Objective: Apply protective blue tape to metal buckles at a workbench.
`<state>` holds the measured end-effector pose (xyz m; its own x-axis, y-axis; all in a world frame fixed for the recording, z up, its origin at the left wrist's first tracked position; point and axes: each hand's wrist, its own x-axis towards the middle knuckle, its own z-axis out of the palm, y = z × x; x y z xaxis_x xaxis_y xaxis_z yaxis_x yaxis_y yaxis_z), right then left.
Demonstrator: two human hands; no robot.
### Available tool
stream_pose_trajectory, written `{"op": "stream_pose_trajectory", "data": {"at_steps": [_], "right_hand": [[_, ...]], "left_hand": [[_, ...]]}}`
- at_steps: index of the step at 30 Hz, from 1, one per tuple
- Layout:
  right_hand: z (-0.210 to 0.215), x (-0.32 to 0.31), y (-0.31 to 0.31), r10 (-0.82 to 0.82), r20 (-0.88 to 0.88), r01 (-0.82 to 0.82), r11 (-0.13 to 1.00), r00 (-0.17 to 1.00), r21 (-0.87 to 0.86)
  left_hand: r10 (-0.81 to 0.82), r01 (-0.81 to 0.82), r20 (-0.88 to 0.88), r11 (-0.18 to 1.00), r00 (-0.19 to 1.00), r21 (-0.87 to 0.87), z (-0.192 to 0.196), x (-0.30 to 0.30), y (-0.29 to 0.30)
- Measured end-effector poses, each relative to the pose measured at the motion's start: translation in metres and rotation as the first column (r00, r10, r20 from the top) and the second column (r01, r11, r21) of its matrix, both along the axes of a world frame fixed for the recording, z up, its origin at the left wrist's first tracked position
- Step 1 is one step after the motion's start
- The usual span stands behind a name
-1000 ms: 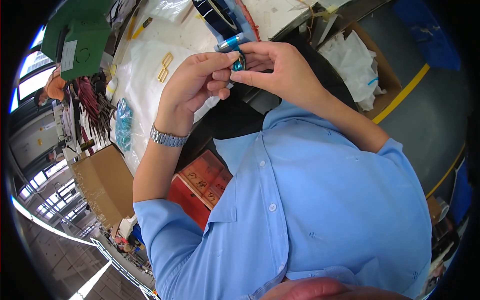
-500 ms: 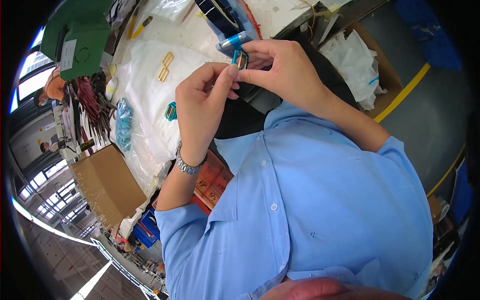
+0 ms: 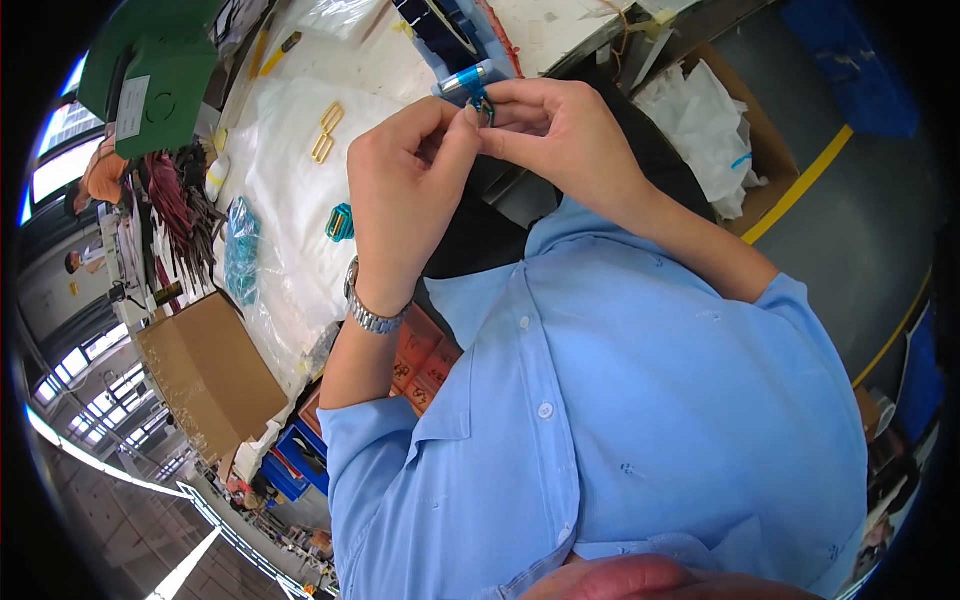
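Note:
My left hand (image 3: 408,185) and my right hand (image 3: 572,130) meet at the table's edge, fingertips pinched together. Between them is a small metal buckle (image 3: 486,108) with a teal strip on it, mostly covered by my fingers. Just beyond my fingertips, a shiny metal roller (image 3: 465,80) with a teal band sits at the near end of a light-blue holder (image 3: 425,52). A gold wire-frame buckle (image 3: 325,133) lies on the white sheet to the left. Nearer my left wrist is a teal-wrapped buckle (image 3: 340,223).
Clear plastic holds a teal bundle (image 3: 241,250) on the left. Dark red and brown strips (image 3: 178,205) hang past it, below a green box (image 3: 160,85). A cardboard sheet (image 3: 212,375) leans nearby. At the right, a carton holds white wrapping (image 3: 700,130).
My left hand has moved slightly up and its fingers have closed further over the buckle. Less of the buckle shows now, and it sits closer to the roller.

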<state>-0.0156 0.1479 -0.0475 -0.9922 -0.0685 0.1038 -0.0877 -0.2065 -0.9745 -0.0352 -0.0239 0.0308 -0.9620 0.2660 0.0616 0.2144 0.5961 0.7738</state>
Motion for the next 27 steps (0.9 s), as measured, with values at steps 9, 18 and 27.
{"op": "stream_pose_trajectory", "data": {"at_steps": [9,18,27], "right_hand": [[0.001,-0.001,0.006,-0.046,-0.016,0.048,0.988,0.999,0.147],[-0.006,0.0,0.007,-0.038,-0.08,0.054,0.977,0.996,0.205],[-0.013,0.037,0.011,0.116,0.09,-0.141,0.923,0.989,0.359]], "left_hand": [[0.023,-0.035,-0.067,0.984,0.997,-0.173,0.0,-0.007,0.011],[-0.016,-0.023,-0.133,0.957,0.991,-0.29,-0.005,-0.007,0.009],[0.042,-0.032,0.108,0.996,0.993,-0.088,-0.048,0.041,-0.009]]}}
